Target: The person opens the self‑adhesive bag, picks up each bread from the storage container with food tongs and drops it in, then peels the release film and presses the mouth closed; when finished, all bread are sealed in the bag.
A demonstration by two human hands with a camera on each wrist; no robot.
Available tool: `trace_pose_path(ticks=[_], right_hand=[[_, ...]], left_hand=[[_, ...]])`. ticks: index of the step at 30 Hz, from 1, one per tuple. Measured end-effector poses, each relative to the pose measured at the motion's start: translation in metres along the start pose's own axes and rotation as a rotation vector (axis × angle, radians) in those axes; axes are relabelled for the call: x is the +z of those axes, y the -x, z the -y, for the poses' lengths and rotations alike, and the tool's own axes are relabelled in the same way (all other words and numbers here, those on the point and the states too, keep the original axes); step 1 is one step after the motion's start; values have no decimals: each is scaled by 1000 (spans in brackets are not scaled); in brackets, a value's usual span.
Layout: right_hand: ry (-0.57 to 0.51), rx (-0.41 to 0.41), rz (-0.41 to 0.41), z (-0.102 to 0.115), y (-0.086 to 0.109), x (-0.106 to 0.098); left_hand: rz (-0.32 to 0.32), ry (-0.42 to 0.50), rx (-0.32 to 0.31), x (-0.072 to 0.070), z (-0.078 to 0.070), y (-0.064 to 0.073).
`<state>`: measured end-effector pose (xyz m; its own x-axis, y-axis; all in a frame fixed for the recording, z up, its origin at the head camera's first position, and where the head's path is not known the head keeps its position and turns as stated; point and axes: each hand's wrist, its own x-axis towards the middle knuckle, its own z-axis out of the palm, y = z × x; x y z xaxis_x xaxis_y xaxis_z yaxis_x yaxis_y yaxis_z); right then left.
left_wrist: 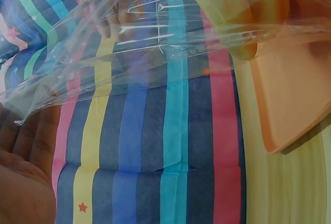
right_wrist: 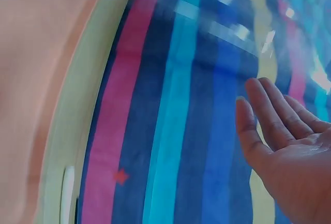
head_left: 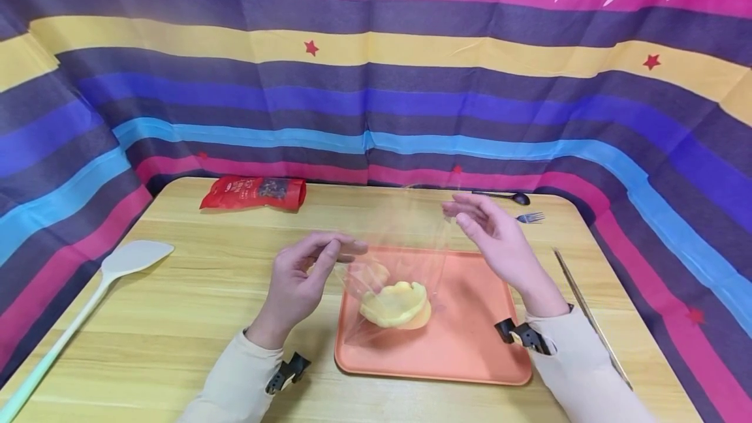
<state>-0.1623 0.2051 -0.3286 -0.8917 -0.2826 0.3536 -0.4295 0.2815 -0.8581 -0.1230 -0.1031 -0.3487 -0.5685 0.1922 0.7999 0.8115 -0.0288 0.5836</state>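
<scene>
A clear plastic bag (head_left: pixel 405 227) is spread out between both hands, thin and see-through. My left hand (head_left: pixel 305 279) touches its left side with fingers mostly extended. In the left wrist view the film runs taut to that hand's fingers (left_wrist: pixel 44 136). At the bag's right edge, my right hand (head_left: pixel 496 240) is raised, palm inward; its fingers look straight and relaxed in the right wrist view. A pale yellow food-like piece with a wavy rim (head_left: pixel 396 305) appears low behind the film, over an orange tray (head_left: pixel 470 364). Part of its surface is veiled by the plastic.
A red packet (head_left: pixel 255 193) lies at the back left. Along the left side is a pale spatula (head_left: pixel 135 258) with a green handle. A black spoon (head_left: pixel 519 198), a fork (head_left: pixel 531 218) and a thin metal stick (head_left: pixel 587 309) lie on the right.
</scene>
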Motion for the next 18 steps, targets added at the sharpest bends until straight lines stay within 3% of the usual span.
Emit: trace_pose_path(ticks=[7,18], right_hand=[[-81,-10,18,13,8,19],[116,6,-90,24,20,21]], left_hand=[[22,14,-20,-1,1,3],[-9,-11,-107,0,3,14]])
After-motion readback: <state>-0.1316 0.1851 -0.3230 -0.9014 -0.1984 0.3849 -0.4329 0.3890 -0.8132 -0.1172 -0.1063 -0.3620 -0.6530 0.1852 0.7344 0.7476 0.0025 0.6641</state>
